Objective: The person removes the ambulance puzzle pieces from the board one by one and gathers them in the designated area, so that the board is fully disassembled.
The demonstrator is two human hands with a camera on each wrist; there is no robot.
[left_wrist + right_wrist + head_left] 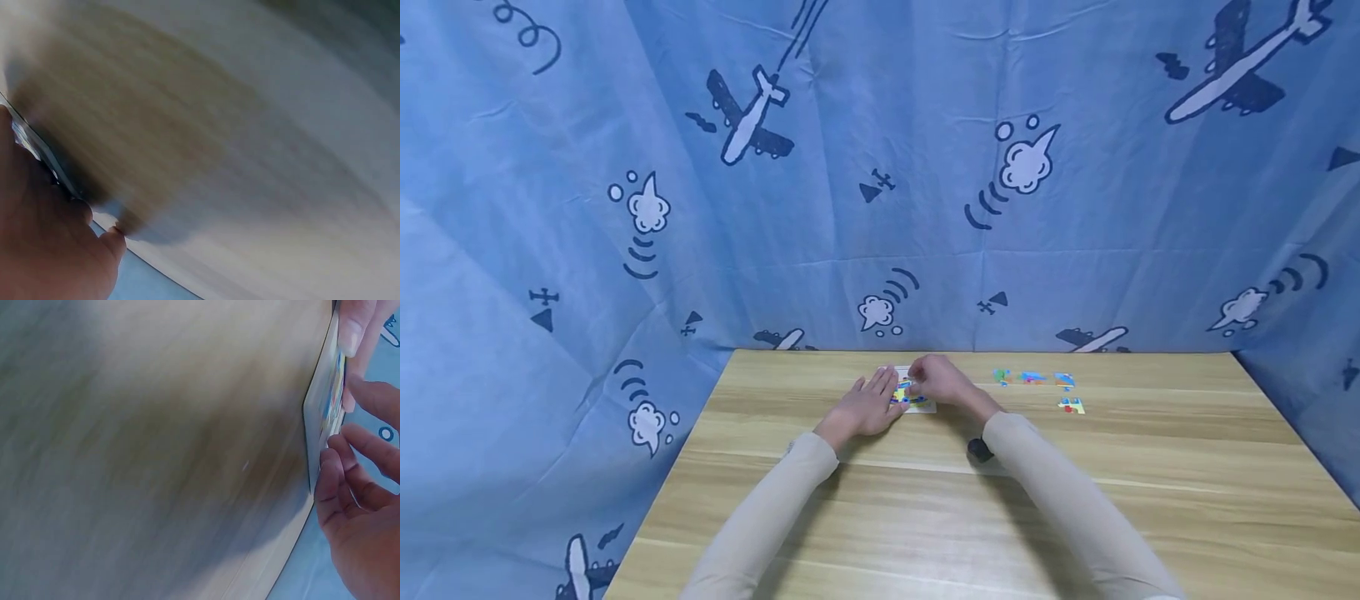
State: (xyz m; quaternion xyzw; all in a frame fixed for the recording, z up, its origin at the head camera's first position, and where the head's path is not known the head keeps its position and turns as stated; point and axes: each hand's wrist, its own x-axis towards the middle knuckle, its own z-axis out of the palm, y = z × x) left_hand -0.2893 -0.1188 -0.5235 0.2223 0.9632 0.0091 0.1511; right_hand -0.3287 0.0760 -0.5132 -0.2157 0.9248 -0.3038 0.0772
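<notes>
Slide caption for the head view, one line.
Left hand and right hand at a puzzle board, colorful pieces to its right on the wooden table.

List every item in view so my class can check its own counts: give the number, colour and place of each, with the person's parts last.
Flat wood-grain table: one, light brown, across the lower scene.
Printed fabric curtain: one backdrop, blue with dark and white planes and clouds, behind and beside the table.
Flat rectangular puzzle board: one, white with a multicoloured picture, near the table's far edge.
Loose flat puzzle pieces: four, multicoloured, right of the board; three in a row, one nearer the person.
Small rounded object: one, black, below and right of the board in the head view; identity unclear.
Long sleeves: two, beige, on both arms.
Left hand: one, bare, over the board's left side.
Right hand: one, bare, at the board's right side.
</notes>
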